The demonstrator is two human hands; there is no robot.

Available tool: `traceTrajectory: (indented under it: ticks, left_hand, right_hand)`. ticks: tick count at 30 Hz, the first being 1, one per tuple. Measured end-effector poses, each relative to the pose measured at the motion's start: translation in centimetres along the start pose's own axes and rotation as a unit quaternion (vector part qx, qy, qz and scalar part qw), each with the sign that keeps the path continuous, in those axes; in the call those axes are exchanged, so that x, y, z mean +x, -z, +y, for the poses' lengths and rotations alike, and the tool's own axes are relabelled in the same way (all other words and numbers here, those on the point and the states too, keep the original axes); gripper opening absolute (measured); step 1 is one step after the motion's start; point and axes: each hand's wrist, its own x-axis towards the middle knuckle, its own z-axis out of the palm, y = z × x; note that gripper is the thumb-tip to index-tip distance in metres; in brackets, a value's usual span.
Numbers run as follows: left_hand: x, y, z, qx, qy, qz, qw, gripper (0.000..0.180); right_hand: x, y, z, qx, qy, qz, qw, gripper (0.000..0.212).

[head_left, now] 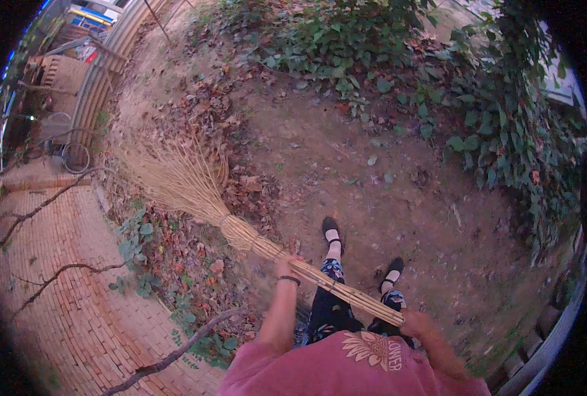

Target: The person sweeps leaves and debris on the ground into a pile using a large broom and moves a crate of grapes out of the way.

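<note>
A long broom [260, 243] of bundled straw-coloured stalks lies slantwise across my front, its bristles fanned out toward the far left. My left hand [287, 265], with a dark bracelet at the wrist, is wrapped round the handle just below the bound bristle head. Near the handle's end, at the lower right, my right hand [415, 324] is closed round the stalks. The bristle tips spread over dry brown leaves [204, 115] on the soil; I cannot tell whether they touch the ground.
Green leafy vines [491, 125] grow along the far and right side. A brick path [62, 264] runs at the left, beside a corrugated sheet edge [98, 92]. Bare branches [174, 356] reach in from the lower left. My dark shoes [331, 228] stand on bare soil.
</note>
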Motion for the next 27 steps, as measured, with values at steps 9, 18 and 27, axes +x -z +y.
traceTrajectory:
  ticks: [9, 18, 27]
  left_hand:
    - [5.7, -11.5, -3.2, 0.054, 0.133, -0.171, 0.975, 0.018]
    - [24.4, -15.6, 11.0, 0.045, 0.080, -0.193, 0.977, 0.010]
    - [21.3, -18.7, 25.0, -0.029, -0.048, -0.121, 0.991, 0.013]
  right_hand:
    - [-1.1, 3.5, -2.5, 0.027, -0.208, 0.068, 0.975, 0.047]
    - [13.4, 14.2, -21.4, 0.052, -0.181, 0.062, 0.980, 0.036]
    - [16.3, 19.8, -27.0, 0.043, -0.105, 0.086, 0.990, 0.036]
